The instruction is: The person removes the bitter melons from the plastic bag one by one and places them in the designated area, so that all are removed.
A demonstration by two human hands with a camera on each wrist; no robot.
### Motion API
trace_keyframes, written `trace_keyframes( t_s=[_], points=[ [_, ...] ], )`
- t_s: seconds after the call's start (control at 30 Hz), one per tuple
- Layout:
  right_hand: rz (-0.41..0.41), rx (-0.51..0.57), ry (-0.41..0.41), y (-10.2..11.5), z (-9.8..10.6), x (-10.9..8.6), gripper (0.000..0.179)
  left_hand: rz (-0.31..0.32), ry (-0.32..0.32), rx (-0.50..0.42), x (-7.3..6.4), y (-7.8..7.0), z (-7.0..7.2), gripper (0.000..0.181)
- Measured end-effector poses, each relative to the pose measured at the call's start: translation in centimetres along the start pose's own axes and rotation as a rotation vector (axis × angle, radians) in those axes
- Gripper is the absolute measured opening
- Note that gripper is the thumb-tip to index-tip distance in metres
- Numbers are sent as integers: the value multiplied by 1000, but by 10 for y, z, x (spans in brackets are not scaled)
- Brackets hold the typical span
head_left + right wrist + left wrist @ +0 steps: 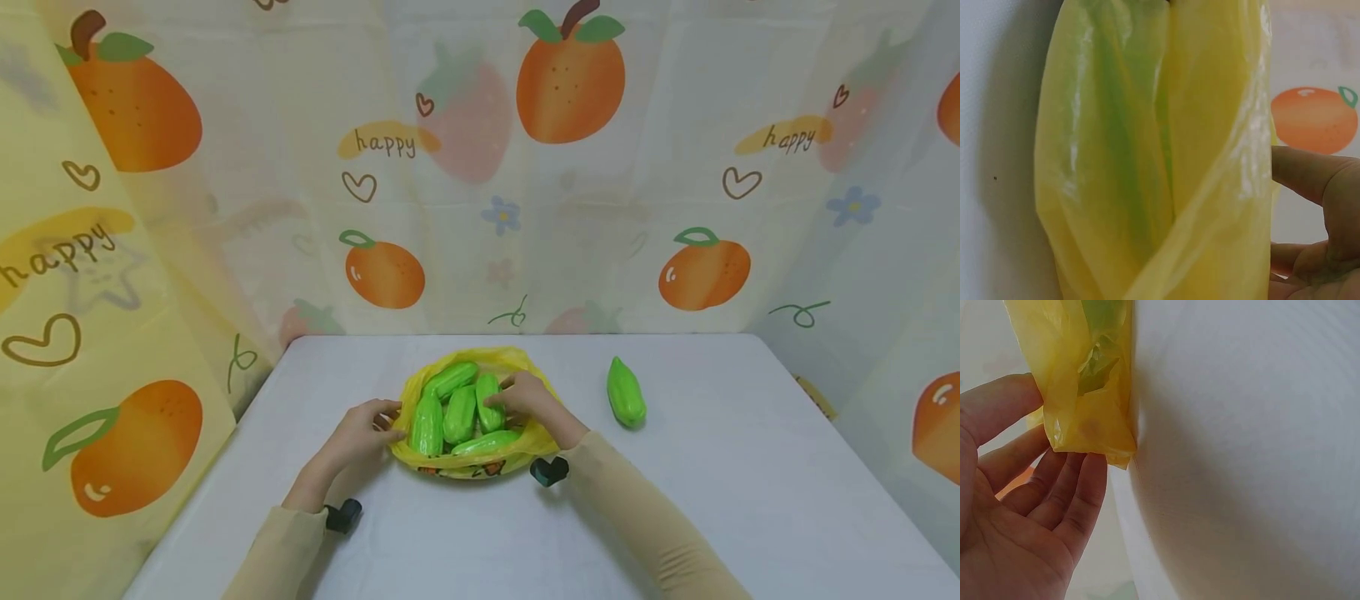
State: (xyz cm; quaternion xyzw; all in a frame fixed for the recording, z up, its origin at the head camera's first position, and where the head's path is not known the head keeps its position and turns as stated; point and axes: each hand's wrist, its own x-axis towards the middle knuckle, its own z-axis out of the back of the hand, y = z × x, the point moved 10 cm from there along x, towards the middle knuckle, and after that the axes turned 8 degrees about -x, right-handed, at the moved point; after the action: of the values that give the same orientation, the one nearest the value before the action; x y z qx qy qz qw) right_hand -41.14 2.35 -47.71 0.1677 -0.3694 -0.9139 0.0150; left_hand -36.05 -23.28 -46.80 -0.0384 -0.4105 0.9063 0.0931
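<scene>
A yellow plastic bag (517,358) lies wide-mouthed on the table, with several glossy, bright green cucumber-shaped vegetables (460,414) inside. My right hand (528,396) reaches over the bag's right rim and holds one such vegetable (490,417) at its upper right side. In the right wrist view the bag wall hides the fingertips. At the bag's left edge, my left hand (367,432) touches the plastic with thumb and fingers spread apart. The left wrist view shows those fingers (1085,500) against the bag's end. Another green vegetable (626,393) lies alone to the right of the bag.
A white cloth covers the table (750,483). Behind it hangs a fruit-printed curtain (630,192), which also runs along both sides. Each wrist bears a small dark camera (343,517). The bag's front wall carries a printed pattern.
</scene>
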Motion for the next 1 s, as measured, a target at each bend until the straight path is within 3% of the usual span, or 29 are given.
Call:
trace_keyframes(
  t_s=[0.2,0.4,0.73,1.0],
  points=[
    [7,-17,8,0,-1,1,60,-2,0,3,-2,-1,1,51],
    [-35,76,37,-3,-4,2,62,0,0,0,0,-1,2,51],
    [-22,110,48,-1,-5,-3,64,6,6,10,-1,0,0,51],
    [24,41,8,4,-1,-7,64,13,-4,9,-1,1,2,51]
  ],
)
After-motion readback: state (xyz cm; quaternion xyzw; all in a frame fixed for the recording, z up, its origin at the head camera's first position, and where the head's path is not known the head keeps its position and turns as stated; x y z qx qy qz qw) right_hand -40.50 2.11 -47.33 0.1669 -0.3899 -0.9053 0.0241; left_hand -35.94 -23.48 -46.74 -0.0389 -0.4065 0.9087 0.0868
